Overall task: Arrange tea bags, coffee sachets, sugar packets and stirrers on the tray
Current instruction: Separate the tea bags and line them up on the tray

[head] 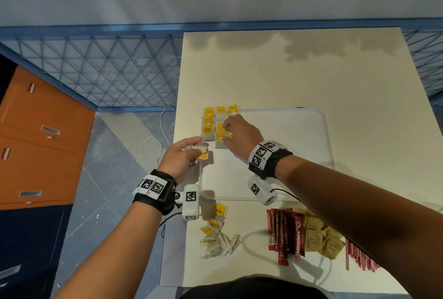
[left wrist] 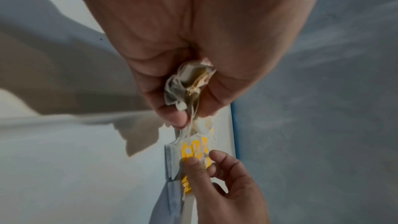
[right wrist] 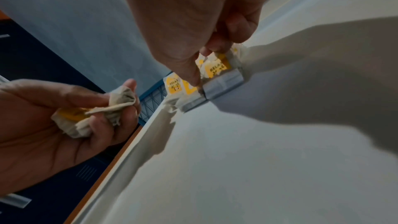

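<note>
- Pale and flat, the surface (head: 311, 78) carries a white tray (head: 299, 155) in front of a blue fence.
- Tea bags (head: 217, 123) lie flat in short rows at the tray's far left corner, yellow tags up, long sides pointing away from the person.
- Right hand (head: 239, 135) pinches one bag there with curled fingers (right wrist: 191, 74).
- Left hand (head: 179, 157) grips a small bunch of bags just beside the tray.
- Only the tea is begun, I think: loose tea bags (head: 215, 236), coffee sachets (head: 286, 234), sugar packets (head: 321, 236) and stirrers (head: 359, 258) wait off the tray.

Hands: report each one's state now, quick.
Left hand: closed around a bunch of tea bags.
Right hand: fingertips pinching a tea bag among those laid on the tray.
</note>
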Available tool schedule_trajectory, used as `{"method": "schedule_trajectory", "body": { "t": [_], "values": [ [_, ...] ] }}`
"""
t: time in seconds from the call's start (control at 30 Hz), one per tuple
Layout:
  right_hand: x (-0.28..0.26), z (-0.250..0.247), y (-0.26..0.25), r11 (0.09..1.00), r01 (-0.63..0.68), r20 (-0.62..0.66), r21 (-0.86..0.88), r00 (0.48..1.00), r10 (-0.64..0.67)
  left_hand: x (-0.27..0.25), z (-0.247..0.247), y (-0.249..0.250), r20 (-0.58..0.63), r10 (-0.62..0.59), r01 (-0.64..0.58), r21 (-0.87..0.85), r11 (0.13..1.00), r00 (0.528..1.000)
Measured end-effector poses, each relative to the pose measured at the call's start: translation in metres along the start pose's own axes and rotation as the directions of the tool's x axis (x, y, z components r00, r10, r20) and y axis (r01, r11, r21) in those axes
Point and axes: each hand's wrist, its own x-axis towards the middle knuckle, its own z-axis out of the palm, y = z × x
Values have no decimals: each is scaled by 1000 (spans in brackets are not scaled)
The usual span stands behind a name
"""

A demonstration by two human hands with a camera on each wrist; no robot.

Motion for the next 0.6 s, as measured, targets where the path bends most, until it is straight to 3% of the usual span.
{"method": "schedule_trajectory", "body": {
  "t": [0.3,0.43,0.53,0.6],
  "values": [
    [-28,-9,-17,936,154,22,317,985,-169,-1,8,-2,37,26,-25,-27,999,999],
    [-45,-5,-15,920,264,6,291,961,-278,-1,14,-2,56,21,-19,-38,999,998],
    [-57,-1,-13,925,242,-13,294,968,-249,0,17,-4,29,9,-7,-48,999,1000],
    [-62,3,-12,911,130,-19,391,991,-133,0,20,-5,24,7,-6,-53,999,1000]
  ]
}}
